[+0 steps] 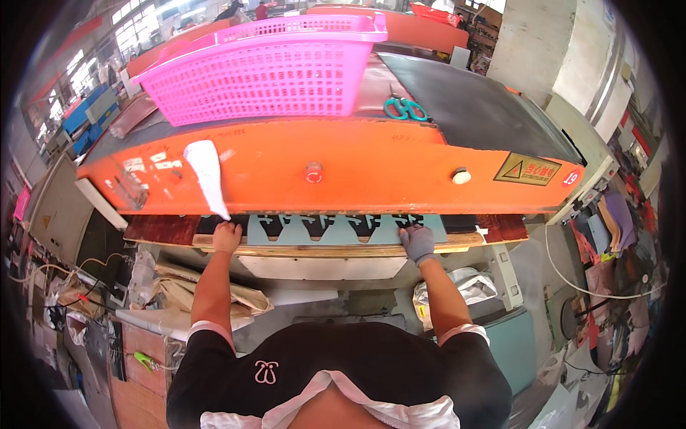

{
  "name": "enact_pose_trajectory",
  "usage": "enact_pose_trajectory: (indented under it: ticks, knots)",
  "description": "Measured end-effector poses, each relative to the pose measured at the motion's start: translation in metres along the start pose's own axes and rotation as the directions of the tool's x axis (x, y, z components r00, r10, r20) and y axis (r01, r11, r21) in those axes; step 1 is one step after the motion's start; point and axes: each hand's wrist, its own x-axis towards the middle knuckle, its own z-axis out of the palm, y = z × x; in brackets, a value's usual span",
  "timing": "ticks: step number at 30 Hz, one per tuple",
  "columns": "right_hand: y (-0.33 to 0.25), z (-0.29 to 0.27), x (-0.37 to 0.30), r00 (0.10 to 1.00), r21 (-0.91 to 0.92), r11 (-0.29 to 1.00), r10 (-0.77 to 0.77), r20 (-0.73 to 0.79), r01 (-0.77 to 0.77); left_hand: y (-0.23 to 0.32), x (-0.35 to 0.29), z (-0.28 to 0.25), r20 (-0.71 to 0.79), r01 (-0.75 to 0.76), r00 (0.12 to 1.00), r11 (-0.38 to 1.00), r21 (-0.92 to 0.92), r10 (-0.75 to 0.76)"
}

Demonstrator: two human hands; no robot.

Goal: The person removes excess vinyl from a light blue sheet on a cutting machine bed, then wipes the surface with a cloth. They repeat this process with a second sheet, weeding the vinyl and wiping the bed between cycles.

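Note:
Both my arms reach forward to the narrow opening under an orange machine beam (264, 154). My bare left hand (227, 237) is closed, fingers curled at the near edge of the board, left of a pale blue-green cut sheet (336, 232). What it holds, if anything, is too small to make out. A grey glove covers my right hand (419, 244), whose fingers are bent over the sheet's right part. Dark gaps show between the sheet's pointed and notched shapes. Its far side is hidden beneath the beam. A white strip (206, 171) hangs down the beam, its tip just above my left hand.
On top of the machine stand a pink plastic basket (257, 75) and teal-handled scissors (405, 109). The beam carries a red button (314, 172) and a pale knob (461, 175). Brown paper wrapping (207, 289) and a white bag (464, 287) lie below the board.

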Motion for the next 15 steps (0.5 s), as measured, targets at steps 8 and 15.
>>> enact_pose_trajectory:
  ticks: [8,15]
  knots:
    - [-0.029,-0.027,-0.065,0.99,0.105,0.991,0.096,-0.104,-0.085,0.015,-0.07,-0.054,0.052,-0.064,0.997,0.998,0.021,0.063]
    - [-0.071,-0.079,-0.172,0.985,0.072,0.99,0.132,-0.109,-0.124,0.021,-0.173,-0.134,0.139,-0.113,0.983,0.993,-0.041,0.118]
